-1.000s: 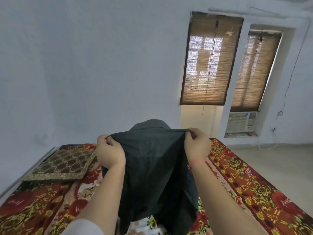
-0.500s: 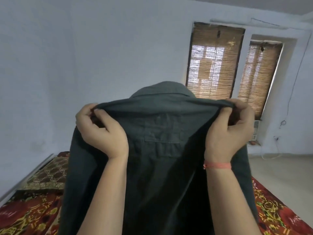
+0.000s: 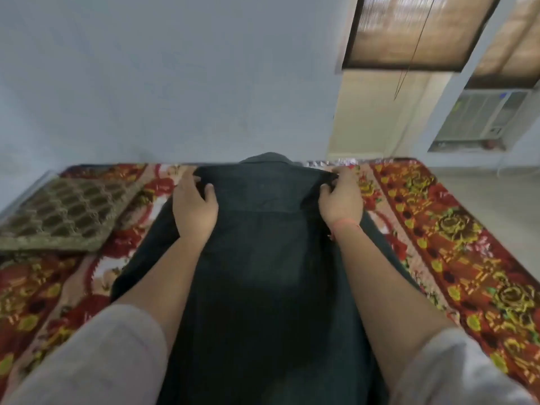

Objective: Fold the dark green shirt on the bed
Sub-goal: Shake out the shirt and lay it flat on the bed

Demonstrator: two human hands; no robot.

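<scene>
The dark green shirt (image 3: 263, 258) lies spread lengthwise down the middle of the bed (image 3: 455, 247), collar at the far end near the wall. My left hand (image 3: 194, 206) grips its left shoulder, fingers pinched into the cloth. My right hand (image 3: 340, 197), with a red thread at the wrist, holds the right shoulder the same way. Both forearms stretch out over the shirt's body. The shirt's lower part runs out of view under my arms.
The bed carries a red and gold floral blanket. A brown patterned cushion (image 3: 64, 214) lies at the far left. A pale wall stands just behind the bed. Bamboo blinds (image 3: 409, 27) and a window cooler (image 3: 485, 115) are at the right, with bare floor beyond.
The shirt, held up in the air in front of me before, has come down flat onto the bed. Both hands dropped and moved forward with it, keeping hold of the shoulders.
</scene>
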